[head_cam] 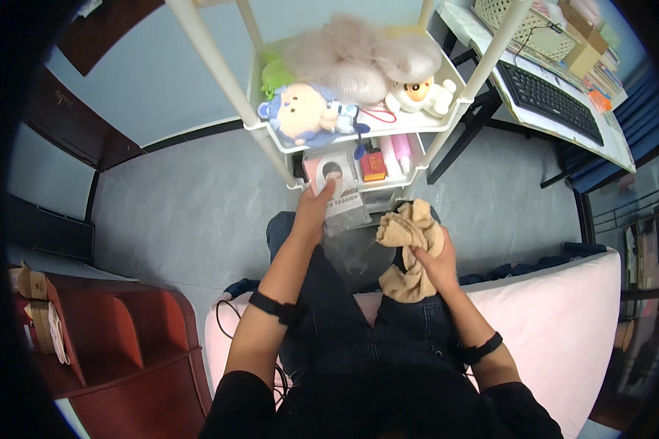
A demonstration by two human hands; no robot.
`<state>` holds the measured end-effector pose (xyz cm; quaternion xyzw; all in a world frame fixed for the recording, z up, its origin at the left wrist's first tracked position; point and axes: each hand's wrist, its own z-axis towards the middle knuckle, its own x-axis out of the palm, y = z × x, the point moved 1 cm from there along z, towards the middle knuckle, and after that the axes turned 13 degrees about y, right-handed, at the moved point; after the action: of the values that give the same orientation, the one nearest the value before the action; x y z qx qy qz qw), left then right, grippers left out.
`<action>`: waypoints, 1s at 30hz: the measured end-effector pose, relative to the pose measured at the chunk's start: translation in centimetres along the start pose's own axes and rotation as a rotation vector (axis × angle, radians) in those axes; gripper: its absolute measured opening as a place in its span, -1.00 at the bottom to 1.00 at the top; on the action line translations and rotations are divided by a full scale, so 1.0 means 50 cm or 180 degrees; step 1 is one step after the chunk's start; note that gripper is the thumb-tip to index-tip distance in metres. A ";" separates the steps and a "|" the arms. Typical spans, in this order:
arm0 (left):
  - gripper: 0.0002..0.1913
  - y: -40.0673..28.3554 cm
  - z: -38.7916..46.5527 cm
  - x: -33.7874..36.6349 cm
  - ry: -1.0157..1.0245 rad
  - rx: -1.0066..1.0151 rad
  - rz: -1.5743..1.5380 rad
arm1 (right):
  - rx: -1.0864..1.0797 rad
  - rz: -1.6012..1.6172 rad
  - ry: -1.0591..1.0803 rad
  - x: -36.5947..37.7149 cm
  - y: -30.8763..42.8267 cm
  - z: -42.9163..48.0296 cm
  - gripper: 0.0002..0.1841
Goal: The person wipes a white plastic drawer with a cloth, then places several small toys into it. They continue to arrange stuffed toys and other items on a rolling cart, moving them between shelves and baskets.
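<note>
My left hand (314, 211) grips a clear plastic packet (343, 203) with printing on it, at the front left of the lower shelf. In my right hand (438, 260) is a crumpled tan cloth (412, 236), bunched above my right thigh. On the lower shelf of the white plastic rack (401, 129) stand a red and yellow box (373, 167) and pink and white bottles (401, 151). The shelf above bears a blue monkey plush toy (302, 112), a white plush toy (417, 96), a green toy (275, 74) and clear plastic-wrapped bundles (357, 71).
A desk with a black keyboard (552, 101) and a woven plastic basket (527, 27) is at the upper right. A reddish wooden cabinet (137, 378) stands at the lower left. Pink bedding (543, 329) lies under and beside me, with black cables (279, 378) near my left arm.
</note>
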<state>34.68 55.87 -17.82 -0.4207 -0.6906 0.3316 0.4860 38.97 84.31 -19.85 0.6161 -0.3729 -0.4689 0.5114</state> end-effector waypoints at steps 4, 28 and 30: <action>-0.58 -0.033 0.129 -0.002 -0.0069 0.0275 0.0883 | -0.0150 -0.0098 -0.0097 0.014 -0.019 -0.004 -0.38; -0.71 -0.098 0.007 0.120 0.0463 0.2859 0.3894 | -0.0084 -0.0498 -0.0111 0.005 0.006 -0.007 -0.34; -0.70 -0.156 -0.031 0.170 0.0736 0.3786 0.4329 | -0.0072 -0.0489 -0.0139 0.006 0.005 -0.006 -0.35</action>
<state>32.66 60.30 -7.24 -0.4479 0.0444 0.8040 0.3887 39.34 84.05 -19.67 0.6267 -0.3303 -0.5243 0.4726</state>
